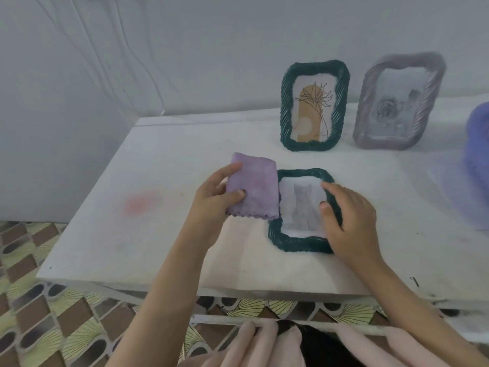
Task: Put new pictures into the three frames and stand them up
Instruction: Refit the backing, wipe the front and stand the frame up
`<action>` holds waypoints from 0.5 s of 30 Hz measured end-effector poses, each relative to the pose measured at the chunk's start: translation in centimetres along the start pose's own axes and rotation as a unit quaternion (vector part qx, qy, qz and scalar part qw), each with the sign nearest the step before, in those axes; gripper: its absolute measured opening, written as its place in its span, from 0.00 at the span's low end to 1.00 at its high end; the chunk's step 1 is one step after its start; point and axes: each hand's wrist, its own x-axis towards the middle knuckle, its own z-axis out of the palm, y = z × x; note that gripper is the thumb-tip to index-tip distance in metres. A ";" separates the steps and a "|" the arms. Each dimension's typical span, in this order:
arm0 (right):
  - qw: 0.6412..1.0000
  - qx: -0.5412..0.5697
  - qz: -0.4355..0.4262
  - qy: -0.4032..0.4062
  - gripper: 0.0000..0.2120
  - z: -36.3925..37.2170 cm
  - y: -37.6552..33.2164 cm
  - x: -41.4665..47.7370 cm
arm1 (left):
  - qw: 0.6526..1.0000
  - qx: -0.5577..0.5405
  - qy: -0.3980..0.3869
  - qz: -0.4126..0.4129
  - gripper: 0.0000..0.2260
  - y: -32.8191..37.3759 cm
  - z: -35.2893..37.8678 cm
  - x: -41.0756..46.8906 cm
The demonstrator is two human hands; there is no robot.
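A dark green frame (296, 243) lies flat on the white table (164, 207), face up, with a pale grey picture of a cat inside. My right hand (349, 221) presses on its right edge, thumb on the glass. My left hand (214, 200) holds a folded purple cloth (252, 189) over the frame's left edge. Behind, a second green frame (315, 104) stands upright with a flower drawing. To its right stands a grey-lilac frame (397, 102) with a faint rose picture.
A blue fluffy object (476, 165) sits at the table's right edge. A faint pink stain (140, 202) marks the tabletop on the left. White cloth-covered wall rises behind. Patterned floor tiles (39, 300) show below the near edge.
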 end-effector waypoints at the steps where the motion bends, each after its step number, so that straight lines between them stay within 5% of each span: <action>1: 0.999 0.042 0.000 0.008 0.21 -0.2 -0.3 -0.1 | 1.000 -0.020 -0.021 0.000 0.20 -0.2 0.9 -0.1; 7: 0.907 0.401 0.123 -0.033 0.19 -2.2 -2.7 0.1 | 0.995 -0.025 -0.099 0.015 0.21 -1.9 5.7 -0.7; 15: 0.945 0.293 0.146 -0.014 0.18 -3.0 -1.4 0.3 | 0.990 -0.012 -0.142 0.019 0.29 -3.2 7.9 -1.0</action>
